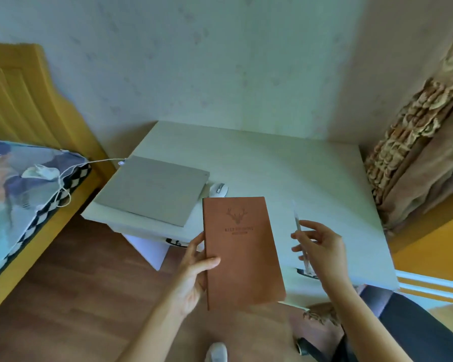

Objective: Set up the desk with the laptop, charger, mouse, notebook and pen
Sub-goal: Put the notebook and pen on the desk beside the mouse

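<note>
My left hand (194,270) grips the left edge of a brown notebook (242,249) with a deer emblem, held above the front edge of the white desk (285,173). My right hand (322,246) pinches a slim clear pen (300,231) that points up and away, just right of the notebook. A closed grey laptop (152,188) lies on the desk's left part, with a white charger cable (102,161) plugged into its back left corner. The charger brick (43,171) rests on the bed. A white mouse (218,189) sits beside the laptop's right edge.
A bed with a patterned cover (19,194) and yellow headboard (16,95) stands left of the desk. Brown curtains (424,142) hang at the right. A dark chair (413,327) is at the lower right. Wooden floor (76,283) lies below.
</note>
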Demonstrator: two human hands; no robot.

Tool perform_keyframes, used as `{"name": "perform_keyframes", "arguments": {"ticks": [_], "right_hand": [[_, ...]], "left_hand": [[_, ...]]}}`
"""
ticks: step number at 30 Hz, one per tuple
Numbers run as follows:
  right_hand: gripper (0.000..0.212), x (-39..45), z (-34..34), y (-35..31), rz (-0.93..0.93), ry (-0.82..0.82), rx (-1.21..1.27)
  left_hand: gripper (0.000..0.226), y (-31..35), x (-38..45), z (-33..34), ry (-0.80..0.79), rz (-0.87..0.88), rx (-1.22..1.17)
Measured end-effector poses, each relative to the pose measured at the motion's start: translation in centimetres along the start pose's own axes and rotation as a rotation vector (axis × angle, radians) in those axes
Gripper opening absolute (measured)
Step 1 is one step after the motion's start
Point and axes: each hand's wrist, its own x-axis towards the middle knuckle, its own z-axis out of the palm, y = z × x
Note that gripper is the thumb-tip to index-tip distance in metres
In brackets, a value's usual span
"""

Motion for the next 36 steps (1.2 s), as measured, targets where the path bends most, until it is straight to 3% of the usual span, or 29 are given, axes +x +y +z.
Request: {"name": "perform_keyframes", "arguments": {"ticks": [5,11,20,24,30,36], "right_hand": [[0.023,8.2,1.7,1.6,0.064,0.093,-0.057],[0.025,16.7,5.1,5.2,0.199,0.156,-0.101],[0.023,23.1,7.4,9.5,0.330,0.260,-0.193],[0.021,23.8,7.5,11.2,0.346,0.267,-0.292],[0.020,24.1,7.6,12.3,0.254,0.297,-0.469],[0.021,24.1,7.6,12.0,0.255,0.249,-0.595]], "left_hand": [[0.070,0.6,11.0,0.5,-0.052,-0.216,-0.003],[0.068,-0.5,23.1,1.9,-0.102,-0.358,0.032],[0.065,-2.4,31.0,2.3,-0.084,-0.476,0.120],[0.062,-3.5,31.8,3.2,-0.035,-0.411,0.144],[0.056,-4.3,31.6,4.1,0.064,-0.106,0.532],[0.068,-4.8,31.8,3.5,0.107,0.011,0.816]]}}
